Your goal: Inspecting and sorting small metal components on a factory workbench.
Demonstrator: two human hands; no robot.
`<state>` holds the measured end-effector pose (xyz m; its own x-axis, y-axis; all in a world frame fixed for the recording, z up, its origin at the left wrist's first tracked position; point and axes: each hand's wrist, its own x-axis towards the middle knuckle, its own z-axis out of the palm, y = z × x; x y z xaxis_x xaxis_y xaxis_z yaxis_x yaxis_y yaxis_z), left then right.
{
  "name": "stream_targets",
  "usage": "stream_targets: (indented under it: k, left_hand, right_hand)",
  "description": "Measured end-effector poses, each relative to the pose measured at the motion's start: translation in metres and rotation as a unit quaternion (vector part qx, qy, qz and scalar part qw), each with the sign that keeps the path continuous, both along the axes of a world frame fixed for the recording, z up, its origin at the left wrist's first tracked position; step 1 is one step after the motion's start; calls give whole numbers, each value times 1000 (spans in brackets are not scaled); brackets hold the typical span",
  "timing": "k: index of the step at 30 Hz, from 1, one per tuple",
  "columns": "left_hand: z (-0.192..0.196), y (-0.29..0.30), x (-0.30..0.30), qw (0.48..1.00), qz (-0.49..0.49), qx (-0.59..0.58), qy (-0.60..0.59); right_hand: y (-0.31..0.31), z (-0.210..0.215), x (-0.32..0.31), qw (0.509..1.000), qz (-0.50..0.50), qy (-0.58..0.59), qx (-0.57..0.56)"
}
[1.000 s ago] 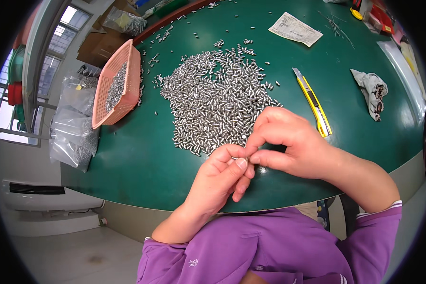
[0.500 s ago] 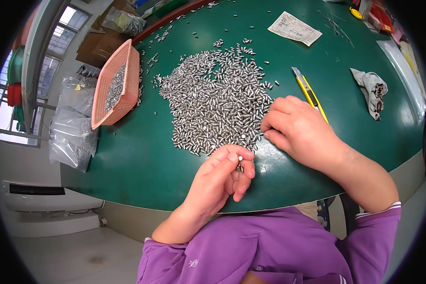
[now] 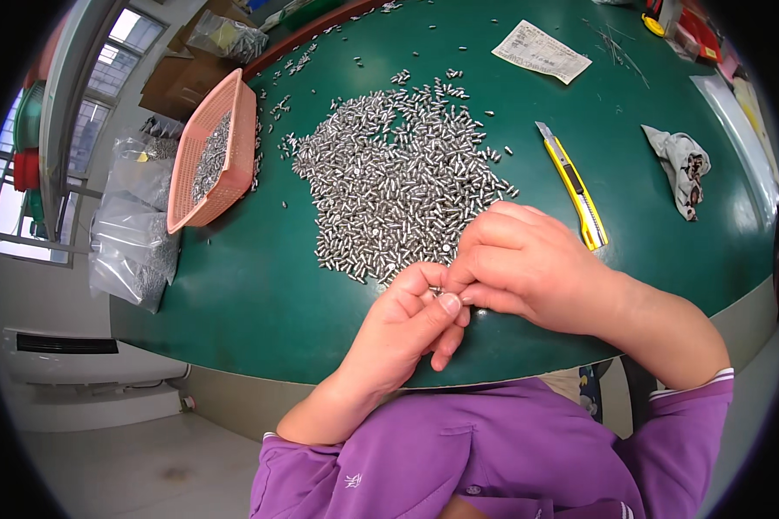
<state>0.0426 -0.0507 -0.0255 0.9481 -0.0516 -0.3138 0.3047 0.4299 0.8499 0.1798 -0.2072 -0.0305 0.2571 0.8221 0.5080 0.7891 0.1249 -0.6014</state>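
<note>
A broad heap of small silvery metal pins (image 3: 398,182) lies on the green table in front of me. Just off the heap's near edge, my left hand (image 3: 398,324) is closed, thumb against fingers, on a small metal pin (image 3: 437,291) that barely shows. My right hand (image 3: 528,272) comes in from the right with thumb and forefinger pinched together, its fingertips meeting those of the left. Whatever sits in the right fingertips is too small and too covered to make out.
To the right of the heap lies a yellow utility knife (image 3: 574,183), blade out. Beyond are a printed paper slip (image 3: 542,52) and a crumpled grey cloth (image 3: 679,169). A pink basket (image 3: 244,130) with more pins stands left, beside clear plastic bags (image 3: 130,251).
My right hand has moved from the heap's right edge leftward and nearer, to the left fingertips. The left thumb has shifted slightly, and the utility knife's handle is now uncovered.
</note>
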Motion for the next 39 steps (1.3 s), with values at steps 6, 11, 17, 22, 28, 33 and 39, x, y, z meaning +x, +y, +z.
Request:
stream_targets:
  k: [6, 11, 17, 22, 28, 33, 39]
  left_hand:
    - [2, -4, 1, 998, 55, 6, 31]
    - [3, -3, 1, 998, 57, -3, 35]
    - [3, -1, 1, 997, 56, -19, 39]
    - [2, -1, 1, 997, 61, -24, 35]
    - [0, -1, 0, 998, 56, -31, 5]
    - [1, -1, -1, 999, 31, -40, -4]
    - [5, -3, 0, 999, 47, -15, 17]
  right_hand:
    - [-4, -5, 10, 996, -77, -2, -35]
    - [-7, -9, 9, 992, -99, -32, -67]
    - [-8, -9, 14, 994, -88, 1, -64]
    - [-9, -5, 15, 987, -117, 97, -59]
    - [-12, -1, 18, 982, -156, 37, -96]
    - [-13, -4, 17, 975, -184, 6, -122]
    - [-11, -1, 15, 986, -136, 19, -97]
